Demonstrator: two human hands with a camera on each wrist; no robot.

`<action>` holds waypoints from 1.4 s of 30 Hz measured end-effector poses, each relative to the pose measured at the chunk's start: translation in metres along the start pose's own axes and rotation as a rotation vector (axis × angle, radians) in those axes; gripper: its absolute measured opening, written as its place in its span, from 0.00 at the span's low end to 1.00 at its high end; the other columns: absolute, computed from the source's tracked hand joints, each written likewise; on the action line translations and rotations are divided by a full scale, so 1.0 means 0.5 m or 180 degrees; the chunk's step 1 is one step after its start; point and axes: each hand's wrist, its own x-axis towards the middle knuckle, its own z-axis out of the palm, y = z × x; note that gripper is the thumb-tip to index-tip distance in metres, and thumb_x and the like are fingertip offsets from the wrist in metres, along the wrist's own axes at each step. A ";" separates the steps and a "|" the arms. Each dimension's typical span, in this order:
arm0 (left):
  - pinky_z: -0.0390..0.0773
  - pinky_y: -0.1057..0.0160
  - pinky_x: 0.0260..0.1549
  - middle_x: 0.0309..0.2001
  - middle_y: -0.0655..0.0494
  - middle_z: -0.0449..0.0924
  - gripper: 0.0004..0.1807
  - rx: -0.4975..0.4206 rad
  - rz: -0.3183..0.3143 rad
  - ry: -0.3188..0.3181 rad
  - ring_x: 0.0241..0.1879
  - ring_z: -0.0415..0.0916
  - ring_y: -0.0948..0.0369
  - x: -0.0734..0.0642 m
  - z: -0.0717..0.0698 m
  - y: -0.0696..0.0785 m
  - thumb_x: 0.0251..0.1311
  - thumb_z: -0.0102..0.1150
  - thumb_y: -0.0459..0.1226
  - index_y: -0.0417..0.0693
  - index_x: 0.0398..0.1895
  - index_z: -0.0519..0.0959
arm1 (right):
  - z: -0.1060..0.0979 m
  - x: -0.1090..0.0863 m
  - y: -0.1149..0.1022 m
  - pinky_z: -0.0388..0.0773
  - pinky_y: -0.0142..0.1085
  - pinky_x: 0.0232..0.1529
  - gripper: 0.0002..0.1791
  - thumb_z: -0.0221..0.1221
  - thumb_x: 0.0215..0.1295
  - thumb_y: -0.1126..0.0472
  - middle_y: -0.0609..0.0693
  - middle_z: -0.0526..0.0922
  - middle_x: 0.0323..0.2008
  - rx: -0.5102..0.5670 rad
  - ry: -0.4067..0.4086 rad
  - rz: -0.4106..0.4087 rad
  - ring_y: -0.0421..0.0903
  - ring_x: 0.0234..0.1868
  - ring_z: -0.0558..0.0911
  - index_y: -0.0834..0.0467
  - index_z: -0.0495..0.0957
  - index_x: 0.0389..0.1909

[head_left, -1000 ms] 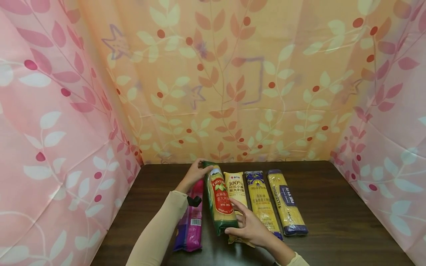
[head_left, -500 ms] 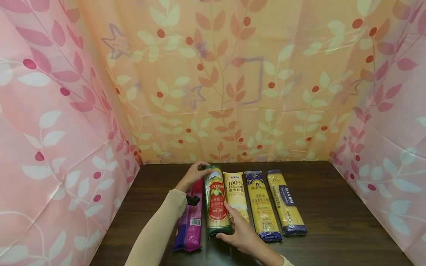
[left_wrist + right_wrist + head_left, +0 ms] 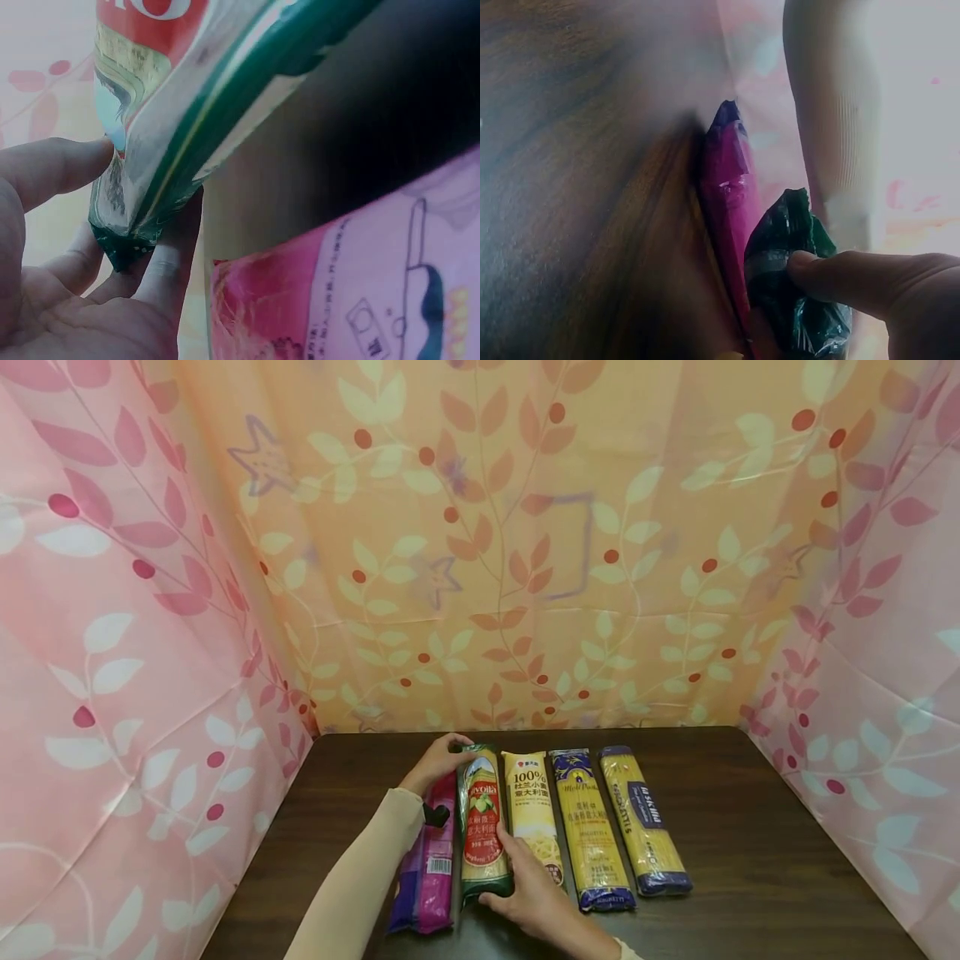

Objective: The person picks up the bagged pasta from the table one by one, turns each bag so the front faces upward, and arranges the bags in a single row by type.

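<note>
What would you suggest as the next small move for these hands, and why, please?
I would probably ease the green packet down flat: the left hand and right hand grip its opposite ends, and in the head view it sits between the pink packet and the cream-yellow packet. Whether it already touches the table is unclear.

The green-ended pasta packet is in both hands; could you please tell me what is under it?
In the left wrist view, fingers of the left hand show beneath the far end of the packet. What lies under its middle is covered and cannot be seen.
</note>
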 end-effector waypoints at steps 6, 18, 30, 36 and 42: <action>0.82 0.51 0.47 0.65 0.38 0.77 0.18 0.0043 -0.0048 -0.0025 0.50 0.78 0.50 -0.009 0.008 0.007 0.71 0.71 0.41 0.41 0.57 0.83 | 0.016 0.000 -0.005 0.75 0.61 0.66 0.63 0.81 0.58 0.55 0.65 0.71 0.73 -0.0090 -0.0025 0.0031 0.64 0.68 0.77 0.68 0.50 0.85; 0.80 0.45 0.53 0.64 0.38 0.79 0.17 0.0587 0.0128 -0.0112 0.55 0.79 0.47 0.006 0.013 0.000 0.72 0.68 0.41 0.44 0.59 0.83 | 0.034 0.010 0.007 0.75 0.58 0.67 0.63 0.79 0.60 0.56 0.66 0.69 0.74 -0.0359 -0.0073 0.0059 0.63 0.70 0.76 0.69 0.49 0.85; 0.66 0.36 0.72 0.67 0.44 0.80 0.18 0.1844 0.0702 -0.0385 0.72 0.68 0.41 0.024 0.010 -0.002 0.75 0.65 0.36 0.47 0.64 0.83 | 0.022 0.018 -0.005 0.77 0.61 0.65 0.60 0.82 0.56 0.48 0.69 0.63 0.76 -0.0984 -0.0123 -0.0023 0.67 0.74 0.68 0.67 0.60 0.82; 0.72 0.40 0.69 0.67 0.40 0.80 0.19 0.1877 0.0643 -0.0545 0.70 0.74 0.41 0.031 0.002 -0.022 0.77 0.62 0.34 0.43 0.67 0.81 | 0.018 0.022 -0.015 0.76 0.60 0.67 0.58 0.82 0.56 0.47 0.70 0.65 0.76 -0.1178 -0.0238 -0.0047 0.67 0.75 0.69 0.69 0.63 0.80; 0.74 0.39 0.67 0.65 0.40 0.81 0.16 0.1779 0.0491 -0.0532 0.68 0.75 0.42 0.027 -0.004 -0.024 0.76 0.63 0.34 0.44 0.63 0.82 | 0.028 0.028 -0.007 0.77 0.57 0.67 0.54 0.81 0.58 0.48 0.68 0.67 0.74 -0.1149 -0.0227 -0.0151 0.64 0.74 0.70 0.68 0.66 0.78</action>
